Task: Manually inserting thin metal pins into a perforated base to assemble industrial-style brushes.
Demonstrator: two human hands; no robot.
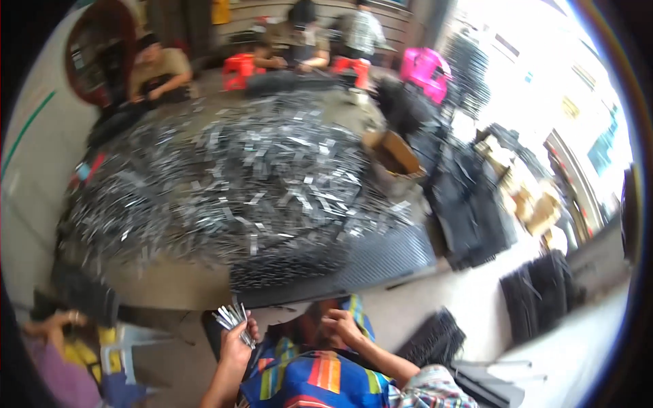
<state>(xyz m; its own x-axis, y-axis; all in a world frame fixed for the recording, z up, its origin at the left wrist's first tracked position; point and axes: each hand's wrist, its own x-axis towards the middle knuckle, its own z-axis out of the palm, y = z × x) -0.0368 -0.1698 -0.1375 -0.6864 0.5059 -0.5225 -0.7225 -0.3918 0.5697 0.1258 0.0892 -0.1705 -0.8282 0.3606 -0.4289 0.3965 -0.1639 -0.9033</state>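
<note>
One pale, smooth wall (41,129) with a green stripe bounds the room at the left. Below it, one person in a purple top (64,370) is beside a light blue plastic stool (115,357); farther up, one person in a tan top (175,62) is near the table's far left corner.

The broad table (170,282) shows a brown surface near its front edge. Most of it lies under a loose, spiky heap of thin, flat strips (272,163), glinting silver and grey, far too many and too blurred to count.

Just off the front edge, the left hand (236,345) is closed around one bundle of slim, shiny strips (231,315), fanned at the top; their exact number cannot be told. Beyond the heap are two red plastic stools (238,71) and two more people (303,37).

Over the lap, above a striped, many-coloured cloth garment (326,375), the right hand (338,328) has its fingers curled; I cannot tell whether it holds anything. One black, ridged slab (391,257) lies along the table's front.

Farther right come one open cardboard box (408,158), one glossy pink plastic chair (425,73) and several black bundles (469,211), some on the pale floor (476,289).
</note>
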